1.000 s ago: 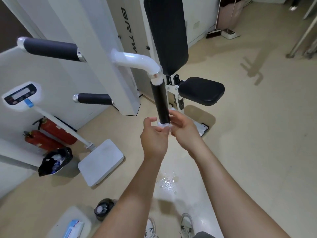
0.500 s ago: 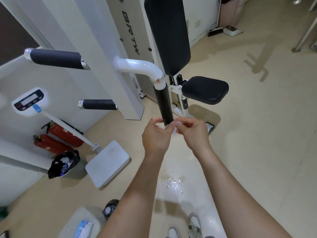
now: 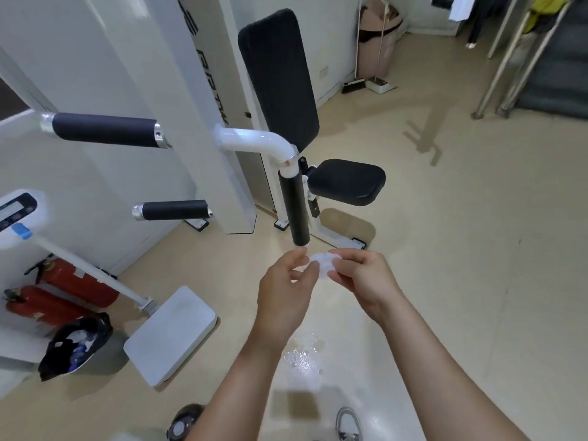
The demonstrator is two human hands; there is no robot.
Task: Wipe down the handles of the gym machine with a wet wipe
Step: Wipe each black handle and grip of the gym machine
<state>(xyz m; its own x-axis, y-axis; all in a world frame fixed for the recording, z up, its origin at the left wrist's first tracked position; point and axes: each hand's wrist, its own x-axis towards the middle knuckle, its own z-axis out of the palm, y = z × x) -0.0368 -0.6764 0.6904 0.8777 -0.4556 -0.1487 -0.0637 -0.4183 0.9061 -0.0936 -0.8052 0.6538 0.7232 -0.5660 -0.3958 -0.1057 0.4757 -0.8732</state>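
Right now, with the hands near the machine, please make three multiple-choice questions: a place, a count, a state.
1. Where is the wet wipe? A) on the seat B) between the left hand and the right hand, below the vertical handle C) on the floor
2. How many red fire extinguishers are in view? A) one B) four C) two
3. What is the wipe's state? A) crumpled B) spread flat C) neatly folded
Answers: 1 B, both hands pinch it under the handle's end; 2 C, two red cylinders lie side by side; 3 A, it is a bunched white wad.
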